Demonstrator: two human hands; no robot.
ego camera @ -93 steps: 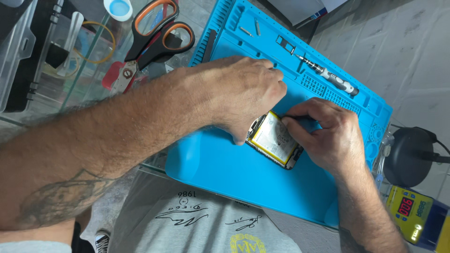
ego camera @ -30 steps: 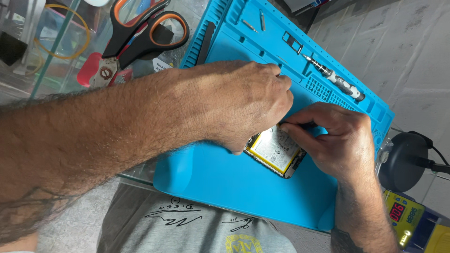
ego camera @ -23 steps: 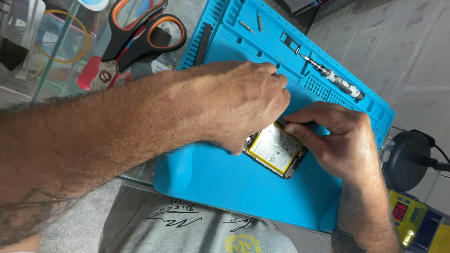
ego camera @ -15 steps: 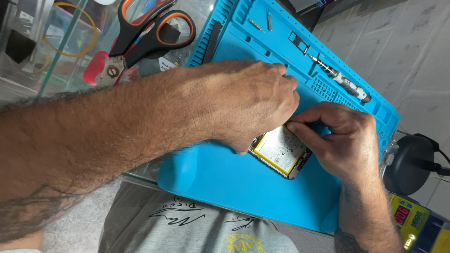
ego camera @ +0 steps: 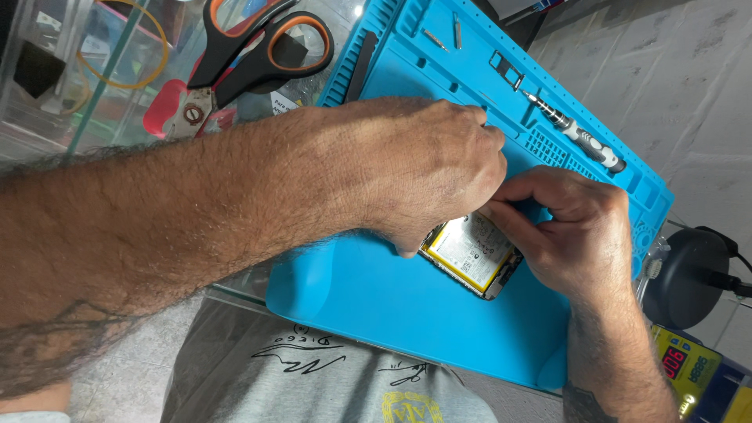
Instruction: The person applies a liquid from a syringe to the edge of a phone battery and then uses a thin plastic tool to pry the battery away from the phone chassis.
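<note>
An opened phone [ego camera: 472, 252] with a yellow-edged battery showing lies on the blue work mat [ego camera: 376, 305]. My left hand [ego camera: 415, 168] arches over the phone's upper end, fingers curled down onto it and hiding that part. My right hand [ego camera: 572, 227] presses against the phone's right side, with thumb and forefinger pinched at its top edge. What the fingers pinch is hidden.
A small screwdriver [ego camera: 576, 139] and loose metal bits [ego camera: 442, 35] lie in the mat's upper trays. Orange-handled scissors [ego camera: 258, 47] and red-handled pliers [ego camera: 188, 113] rest on the glass table at upper left. A black round base [ego camera: 693, 266] and a yellow device [ego camera: 689, 372] stand at right.
Both hands stay on the phone with only small finger shifts. The view has drifted slightly, so the mat and hands sit a little further right in the frame.
</note>
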